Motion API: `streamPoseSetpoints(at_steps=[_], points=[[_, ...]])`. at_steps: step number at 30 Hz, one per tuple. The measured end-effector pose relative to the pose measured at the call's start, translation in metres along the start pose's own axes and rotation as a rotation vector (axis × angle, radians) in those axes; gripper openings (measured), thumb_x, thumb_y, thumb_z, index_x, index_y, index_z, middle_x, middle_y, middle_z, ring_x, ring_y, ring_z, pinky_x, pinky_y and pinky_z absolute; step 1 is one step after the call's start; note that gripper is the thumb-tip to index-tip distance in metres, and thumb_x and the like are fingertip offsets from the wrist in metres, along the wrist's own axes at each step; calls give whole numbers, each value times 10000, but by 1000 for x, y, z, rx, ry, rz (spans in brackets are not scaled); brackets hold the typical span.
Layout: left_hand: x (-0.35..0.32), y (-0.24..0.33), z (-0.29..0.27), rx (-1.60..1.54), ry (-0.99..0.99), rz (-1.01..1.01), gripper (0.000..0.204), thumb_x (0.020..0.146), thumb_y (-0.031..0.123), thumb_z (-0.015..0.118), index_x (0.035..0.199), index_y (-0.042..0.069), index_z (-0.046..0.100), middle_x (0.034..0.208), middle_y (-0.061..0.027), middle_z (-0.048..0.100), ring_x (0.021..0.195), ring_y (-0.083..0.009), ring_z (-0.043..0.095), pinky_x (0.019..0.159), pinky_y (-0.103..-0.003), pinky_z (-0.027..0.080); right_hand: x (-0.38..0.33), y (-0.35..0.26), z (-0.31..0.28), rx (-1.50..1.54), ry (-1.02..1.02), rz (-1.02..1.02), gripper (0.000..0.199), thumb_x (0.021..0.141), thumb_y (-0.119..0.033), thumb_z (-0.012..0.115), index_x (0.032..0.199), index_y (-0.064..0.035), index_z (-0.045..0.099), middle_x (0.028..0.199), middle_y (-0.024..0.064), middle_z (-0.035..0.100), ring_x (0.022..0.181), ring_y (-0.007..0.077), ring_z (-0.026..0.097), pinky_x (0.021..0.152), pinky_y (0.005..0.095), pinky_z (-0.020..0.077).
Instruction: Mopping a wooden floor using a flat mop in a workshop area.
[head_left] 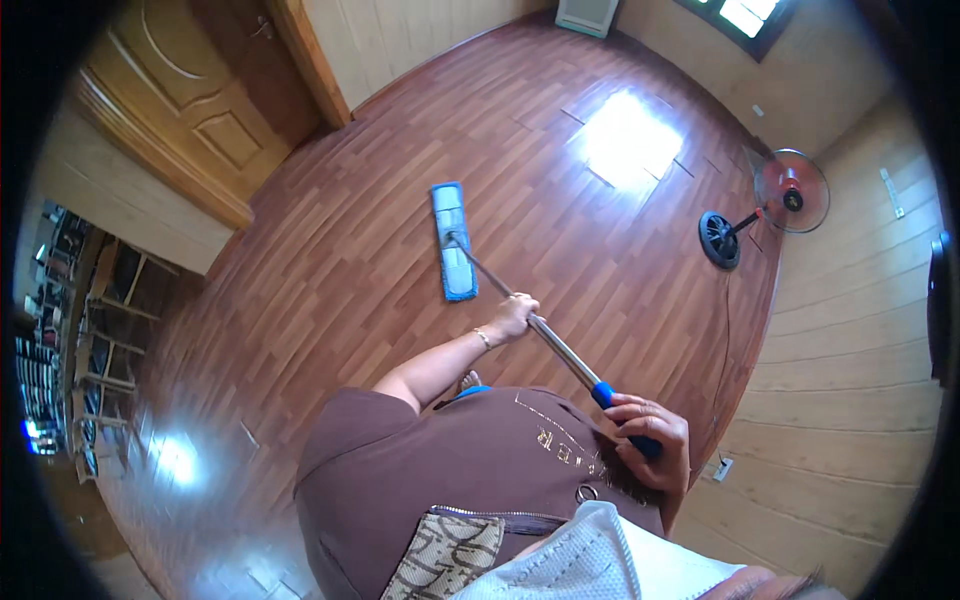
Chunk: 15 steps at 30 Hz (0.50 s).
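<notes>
A flat mop [452, 262] with a light blue, rectangular head lies flat on the brown wooden floor, ahead and slightly left of me. Its metal pole slants from the head back toward my right side. My left hand [515, 316] wraps round the middle of the pole, with the arm stretched forward. At the pole's upper end, close to my body, my right hand [650, 437] grips the dark blue handle. A blue collar shows just in front of those fingers.
A pedestal fan [790, 190] with a round black base stands by the right wall, its cord trailing along the floor. The wooden door [205, 90] is at the far left. Shelves [105, 330] full of items line the left side. A white cabinet [587, 15] stands at the far wall.
</notes>
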<state>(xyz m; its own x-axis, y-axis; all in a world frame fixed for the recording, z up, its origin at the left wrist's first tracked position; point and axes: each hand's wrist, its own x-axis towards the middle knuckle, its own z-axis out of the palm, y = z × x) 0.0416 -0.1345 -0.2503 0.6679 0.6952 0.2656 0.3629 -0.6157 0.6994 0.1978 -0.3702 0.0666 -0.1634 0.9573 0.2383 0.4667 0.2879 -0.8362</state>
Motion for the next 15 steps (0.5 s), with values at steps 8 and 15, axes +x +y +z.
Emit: streamPoseSetpoints(at_steps=[8, 15], points=[[61, 57, 74, -5, -508, 173, 112, 742, 181, 643, 821, 101, 647, 919, -114, 620, 989, -320, 593, 820, -454, 506, -54, -36, 18, -321, 348, 246, 223, 696, -119, 725, 892, -34, 664, 1081, 195, 651, 1134, 411, 568, 968, 490, 437], [64, 96, 85, -49, -744, 406, 137, 754, 230, 656, 802, 101, 645, 865, -137, 615, 934, -338, 599, 777, -472, 498, -75, -41, 33, -239, 447, 139, 287, 747, -317, 730, 834, -47, 688, 954, 193, 690, 980, 384, 648, 880, 451, 478]])
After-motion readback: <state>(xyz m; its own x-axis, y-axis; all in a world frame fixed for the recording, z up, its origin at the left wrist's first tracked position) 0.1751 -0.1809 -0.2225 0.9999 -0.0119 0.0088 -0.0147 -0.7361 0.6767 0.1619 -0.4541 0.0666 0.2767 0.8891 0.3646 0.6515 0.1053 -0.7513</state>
